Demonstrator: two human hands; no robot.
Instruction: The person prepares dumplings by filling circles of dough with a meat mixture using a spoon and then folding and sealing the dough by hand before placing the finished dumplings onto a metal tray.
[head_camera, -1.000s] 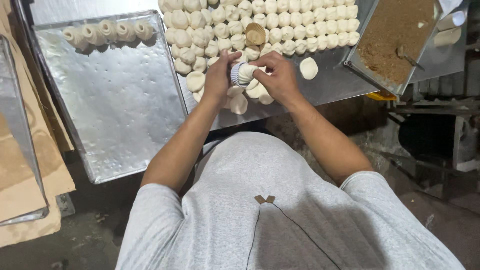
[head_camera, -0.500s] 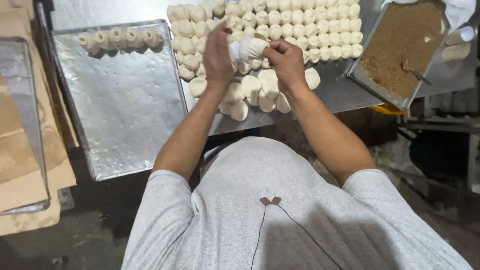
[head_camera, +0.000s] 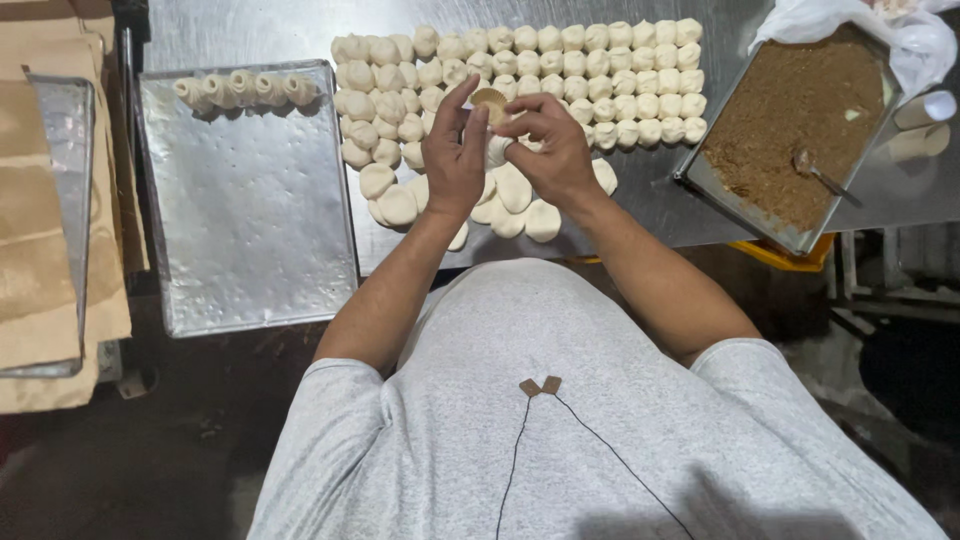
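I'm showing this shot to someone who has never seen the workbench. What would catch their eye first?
Probably the rows of pale dough balls laid across the steel table at the top. In front of them the left hand and right hand meet around one filled dough piece. A tray of brown filling with a spoon sits right, and a metal baking tray with a few shaped pieces lies left.

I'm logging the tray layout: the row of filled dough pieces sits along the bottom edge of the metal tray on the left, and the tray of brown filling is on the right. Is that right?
Not quite. In the head view the row of dough pieces lies along the top, far edge of the metal tray, not the bottom. The tray of brown filling is indeed on the right.
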